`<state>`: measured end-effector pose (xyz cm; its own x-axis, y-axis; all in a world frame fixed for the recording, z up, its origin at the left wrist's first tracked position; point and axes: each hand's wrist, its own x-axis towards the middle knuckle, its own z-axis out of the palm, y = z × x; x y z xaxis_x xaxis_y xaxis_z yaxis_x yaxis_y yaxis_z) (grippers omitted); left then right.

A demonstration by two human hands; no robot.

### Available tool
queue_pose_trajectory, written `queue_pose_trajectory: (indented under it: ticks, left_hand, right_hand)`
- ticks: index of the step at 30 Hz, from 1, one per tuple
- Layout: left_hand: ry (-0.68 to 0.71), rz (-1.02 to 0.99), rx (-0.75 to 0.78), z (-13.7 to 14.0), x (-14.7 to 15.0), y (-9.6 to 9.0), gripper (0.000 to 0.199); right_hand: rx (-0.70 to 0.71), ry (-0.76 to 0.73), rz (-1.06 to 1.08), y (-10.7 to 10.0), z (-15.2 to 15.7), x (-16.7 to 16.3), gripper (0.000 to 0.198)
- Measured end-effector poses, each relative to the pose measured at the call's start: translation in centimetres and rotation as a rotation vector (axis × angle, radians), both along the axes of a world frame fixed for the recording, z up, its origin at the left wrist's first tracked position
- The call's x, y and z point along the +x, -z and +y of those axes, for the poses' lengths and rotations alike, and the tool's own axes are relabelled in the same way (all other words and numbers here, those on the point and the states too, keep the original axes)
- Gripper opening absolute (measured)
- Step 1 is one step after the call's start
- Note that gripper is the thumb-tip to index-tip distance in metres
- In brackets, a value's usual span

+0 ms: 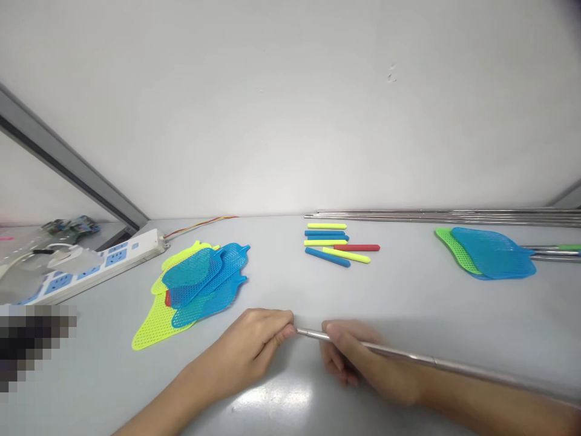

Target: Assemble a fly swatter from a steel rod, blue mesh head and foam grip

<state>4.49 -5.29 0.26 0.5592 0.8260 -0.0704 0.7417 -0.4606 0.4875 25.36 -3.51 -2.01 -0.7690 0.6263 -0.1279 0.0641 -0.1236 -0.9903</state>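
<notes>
Low over the front of the table, a telescopic metal rod [402,354] slants from the middle down to the right edge. Closed around its thin left end is my left hand [261,342], and the very tip is hidden in the fingers. A short way to the right, my right hand [358,357] grips the same rod by its thinner section, thumb on top. The thicker part runs back along my right forearm. Beyond my left hand lies a loose pile of mesh fly swatter heads [195,281], blue and yellow with a bit of red.
Several yellow, blue and red plastic sleeves [338,245] lie mid-table. Long metal rods [445,216] rest along the wall. At right, a blue swatter [494,254] overlaps a green one [456,251]. A white power strip [104,266] and plastic bag [27,257] occupy the left.
</notes>
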Motion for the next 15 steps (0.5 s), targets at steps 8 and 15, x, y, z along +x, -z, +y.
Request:
queue_pose_trajectory:
  ticks: [8,15]
  left_hand:
    - [0.032,-0.042,0.049,-0.1,0.1,0.1,0.023]
    - [0.05,-0.036,-0.001,-0.5,0.4,0.0,0.024]
  right_hand:
    - [0.142,-0.172,-0.195,-1.4,0.3,0.2,0.032]
    - [0.123,-0.215,-0.153,-1.2,0.3,0.3,0.032]
